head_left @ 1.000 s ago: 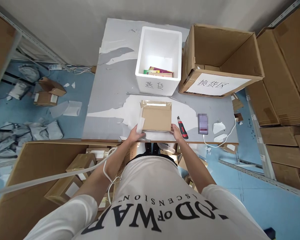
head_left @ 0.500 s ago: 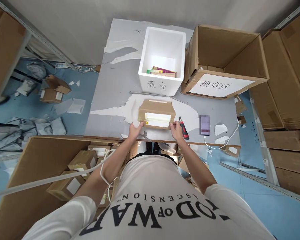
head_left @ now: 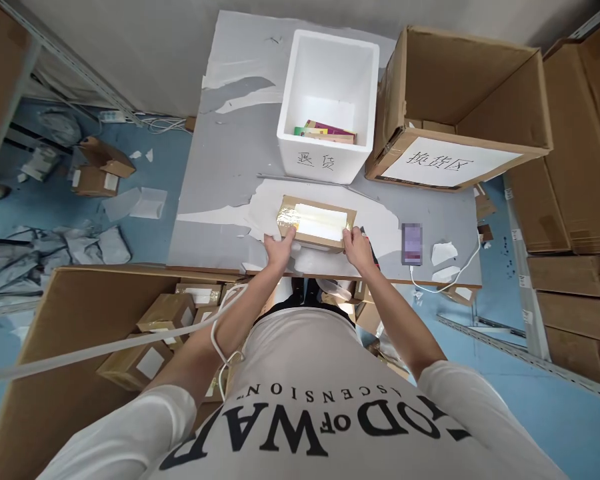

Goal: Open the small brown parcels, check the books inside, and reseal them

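Between my two hands is a small brown cardboard box [head_left: 316,239], taped at its left end, with a white label [head_left: 321,220] facing up. My left hand [head_left: 280,248] grips its near left corner, thumb on top. At the near right corner my right hand [head_left: 357,250] is closed on the same box. A red and black utility knife [head_left: 373,255] lies just right of my right hand, mostly hidden behind it. Torn white paper [head_left: 380,217] covers the table under the box.
A white foam box [head_left: 325,157] with several colourful packs inside stands behind. Beside it is a large open carton [head_left: 460,165]. A phone [head_left: 412,244] on a white cable lies at the right. Left of my body, a big carton [head_left: 80,320] holds several parcels.
The cardboard box has been tipped so its labelled side faces up. My right hand now covers most of the knife. The whole view has shifted slightly.
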Demonstrator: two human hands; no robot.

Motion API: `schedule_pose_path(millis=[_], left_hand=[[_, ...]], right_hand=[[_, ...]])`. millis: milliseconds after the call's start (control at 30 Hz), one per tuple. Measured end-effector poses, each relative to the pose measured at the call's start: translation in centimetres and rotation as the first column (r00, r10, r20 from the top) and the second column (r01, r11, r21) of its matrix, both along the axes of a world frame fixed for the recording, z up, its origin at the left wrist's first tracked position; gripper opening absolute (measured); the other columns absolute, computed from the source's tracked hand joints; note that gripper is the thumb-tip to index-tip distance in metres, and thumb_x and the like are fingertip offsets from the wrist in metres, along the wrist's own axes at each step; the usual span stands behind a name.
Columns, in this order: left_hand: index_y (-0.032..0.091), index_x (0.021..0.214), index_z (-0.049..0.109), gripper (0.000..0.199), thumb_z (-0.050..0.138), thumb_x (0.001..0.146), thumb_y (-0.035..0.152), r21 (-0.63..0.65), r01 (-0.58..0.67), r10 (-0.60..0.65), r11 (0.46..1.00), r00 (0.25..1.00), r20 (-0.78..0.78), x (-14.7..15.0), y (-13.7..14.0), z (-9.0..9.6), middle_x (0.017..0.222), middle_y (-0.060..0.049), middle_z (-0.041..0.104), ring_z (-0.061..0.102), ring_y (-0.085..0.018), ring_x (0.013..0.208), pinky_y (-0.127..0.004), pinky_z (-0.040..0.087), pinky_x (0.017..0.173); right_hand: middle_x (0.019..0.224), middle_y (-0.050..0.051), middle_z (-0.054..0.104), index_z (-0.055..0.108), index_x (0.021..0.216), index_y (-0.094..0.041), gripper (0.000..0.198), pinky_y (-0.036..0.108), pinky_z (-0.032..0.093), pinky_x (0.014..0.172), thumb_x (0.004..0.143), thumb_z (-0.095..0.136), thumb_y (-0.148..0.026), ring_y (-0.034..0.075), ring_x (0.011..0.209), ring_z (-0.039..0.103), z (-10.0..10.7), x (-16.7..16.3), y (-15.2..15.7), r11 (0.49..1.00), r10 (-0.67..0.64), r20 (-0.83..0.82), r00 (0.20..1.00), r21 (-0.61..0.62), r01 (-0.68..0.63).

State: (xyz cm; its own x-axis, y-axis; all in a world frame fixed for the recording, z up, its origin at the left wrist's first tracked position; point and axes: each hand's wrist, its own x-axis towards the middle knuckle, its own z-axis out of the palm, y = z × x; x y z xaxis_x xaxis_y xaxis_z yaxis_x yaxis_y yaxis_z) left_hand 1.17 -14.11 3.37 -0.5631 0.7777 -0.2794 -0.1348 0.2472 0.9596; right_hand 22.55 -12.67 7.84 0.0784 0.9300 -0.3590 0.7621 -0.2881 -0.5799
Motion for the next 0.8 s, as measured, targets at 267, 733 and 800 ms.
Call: schedule_pose_path(millis=[267, 733, 800], left_hand=[[0.013, 0.117, 0.056, 0.056, 0.075, 0.072, 0.039, 0.0, 0.024, -0.024, 1.0, 0.997, -0.072, 0.4, 1.0, -0.7, 0.121, -0.014, 0.064, 0.063, -0.022, 0.11, -0.033, 0.047, 0.101], [0.01, 0.116, 0.06, 0.055, 0.073, 0.075, 0.042, -0.135, 0.073, -0.089, 0.988, 0.989, -0.119, 1.1, 0.1, -1.6, 0.12, -0.015, 0.065, 0.059, -0.027, 0.117, -0.039, 0.043, 0.107], [0.01, 0.117, 0.06, 0.055, 0.073, 0.074, 0.042, -0.166, 0.087, -0.105, 0.982, 0.989, -0.104, 1.2, -0.8, -1.8, 0.122, -0.015, 0.064, 0.059, -0.027, 0.118, -0.04, 0.043, 0.107]], right_hand=[[0.087, 0.012, 0.065, 0.041, 0.089, -0.025, 0.037, 0.042, 0.044, 0.079, 0.093, 0.025, -0.058, 0.033, 0.088, 0.061, 0.2, 0.0, 1.5, 0.999, 0.026, 0.049, 0.998, -0.02, -0.025], [0.08, 0.005, 0.062, 0.044, 0.086, -0.026, 0.032, 0.04, 0.05, 0.077, 0.091, 0.035, -0.056, 0.025, 0.082, 0.061, -1.8, 1.3, 3.0, 0.999, 0.024, -0.087, 0.996, -0.035, -0.028], [0.079, 0.005, 0.062, 0.045, 0.086, -0.026, 0.031, 0.04, 0.051, 0.075, 0.091, 0.038, -0.056, 0.025, 0.081, 0.061, -2.5, 1.6, 2.4, 0.999, 0.011, -0.102, 0.995, -0.052, -0.016]])
